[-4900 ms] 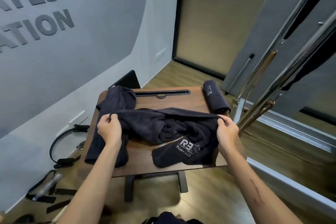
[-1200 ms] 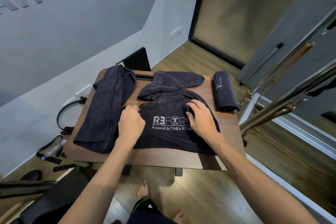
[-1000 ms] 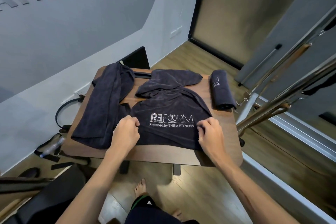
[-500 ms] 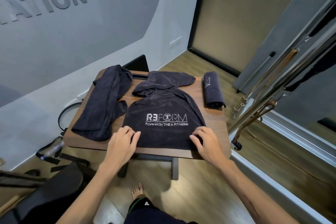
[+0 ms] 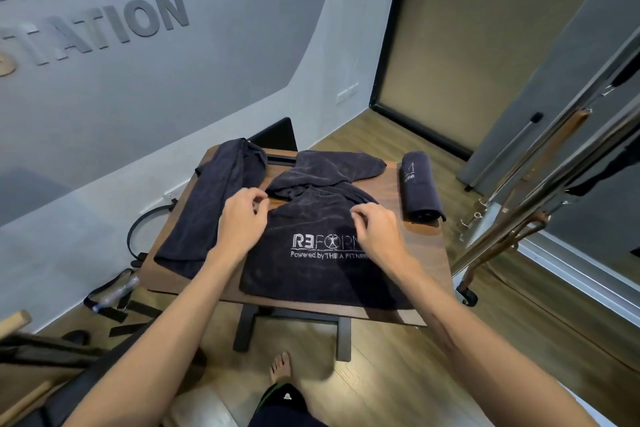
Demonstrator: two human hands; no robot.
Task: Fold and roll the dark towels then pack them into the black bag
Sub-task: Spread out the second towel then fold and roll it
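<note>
Logo towel spread flat mid-frame on the wooden table, near edge square to the table's front, printed side up. Far end a mess though: bunched into a rumpled hump toward upper centre, not laid out at all. Long axis running bottom to top of frame, straight away from the body.

Left hand hovering at the left edge of the cloth, thumb and forefinger loosely curled as if about to pinch, nothing clearly caught between them. Right hand the same story over the middle-right, fingers half curled above the fabric, no firm hold visible. Hard to tell if fingertips even touch the pile.

Key bit for the next move: the crumpled part sitting just beyond both hands, up-frame, about equally close to each. Probably a two-handed reach forward to flatten it before any folding.

Further out: second loose towel draped at left, one finished rolled towel at upper right of the table. Black bag not identifiable here.
</note>
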